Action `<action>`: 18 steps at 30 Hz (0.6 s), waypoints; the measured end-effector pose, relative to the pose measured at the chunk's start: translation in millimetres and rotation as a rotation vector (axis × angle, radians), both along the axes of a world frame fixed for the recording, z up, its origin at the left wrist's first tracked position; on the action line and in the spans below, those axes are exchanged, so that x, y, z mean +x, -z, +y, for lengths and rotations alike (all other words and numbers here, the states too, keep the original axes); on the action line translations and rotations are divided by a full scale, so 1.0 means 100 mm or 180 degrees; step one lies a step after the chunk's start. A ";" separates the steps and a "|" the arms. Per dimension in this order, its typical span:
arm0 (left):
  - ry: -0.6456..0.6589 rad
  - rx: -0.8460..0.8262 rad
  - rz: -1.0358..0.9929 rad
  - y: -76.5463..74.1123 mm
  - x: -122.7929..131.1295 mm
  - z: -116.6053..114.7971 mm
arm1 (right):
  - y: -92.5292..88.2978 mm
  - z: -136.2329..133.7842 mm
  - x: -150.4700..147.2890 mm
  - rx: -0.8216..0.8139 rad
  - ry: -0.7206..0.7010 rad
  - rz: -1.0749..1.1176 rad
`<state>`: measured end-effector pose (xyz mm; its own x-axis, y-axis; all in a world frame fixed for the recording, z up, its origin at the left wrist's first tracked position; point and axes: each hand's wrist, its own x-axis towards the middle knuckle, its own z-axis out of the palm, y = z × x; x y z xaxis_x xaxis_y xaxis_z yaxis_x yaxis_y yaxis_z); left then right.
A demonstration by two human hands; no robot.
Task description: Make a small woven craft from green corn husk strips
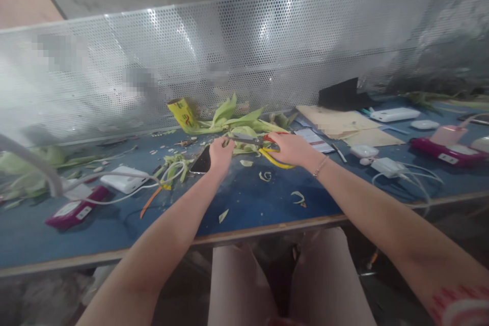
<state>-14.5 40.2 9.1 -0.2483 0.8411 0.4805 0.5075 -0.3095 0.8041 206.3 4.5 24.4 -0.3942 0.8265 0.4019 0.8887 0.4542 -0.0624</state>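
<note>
My right hand (287,148) is closed around the red and yellow handles of a pair of scissors (249,139), whose blades point left toward my other hand. My left hand (222,150) has its fingers pinched together by the blade tips; what they hold, if anything, is too small to make out. Under and behind the blades lie pale green leaves (244,125). A dark phone (201,163) rests flat just left of my left hand, partly covered by it. Small peelings (265,177) are scattered on the blue table (244,209).
A yellow packet (184,114) leans near the perforated metal screen (267,51). At left are a white power bank (124,179), cables and a magenta device (78,209). At right are cardboard (344,122), chargers (387,167) and another magenta device (445,153).
</note>
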 end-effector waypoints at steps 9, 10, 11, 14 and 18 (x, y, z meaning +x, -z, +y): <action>-0.0083 0.0025 0.0029 -0.03 0.01 -0.02 | -0.01 0.00 0.00 0.0093 0.0058 -0.0114; -0.0087 0.0011 0.0032 -0.03 0.00 -0.02 | -0.01 0.01 0.00 0.0102 0.0069 -0.0129; -0.0092 -0.0006 0.0043 -0.03 0.00 -0.02 | -0.01 0.02 0.00 0.0113 0.0077 -0.0143; -0.0112 -0.0048 0.0117 -0.04 0.01 -0.04 | 0.00 0.03 -0.01 0.0143 0.0105 -0.0174; -0.0133 -0.0050 0.0020 -0.05 0.02 -0.04 | 0.01 0.03 -0.01 0.0140 0.0113 -0.0170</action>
<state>-12.4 35.9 13.6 -0.2803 0.8375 0.4690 0.5249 -0.2753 0.8054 205.2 7.4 23.3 -0.3867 0.8223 0.4174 0.9059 0.4235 0.0048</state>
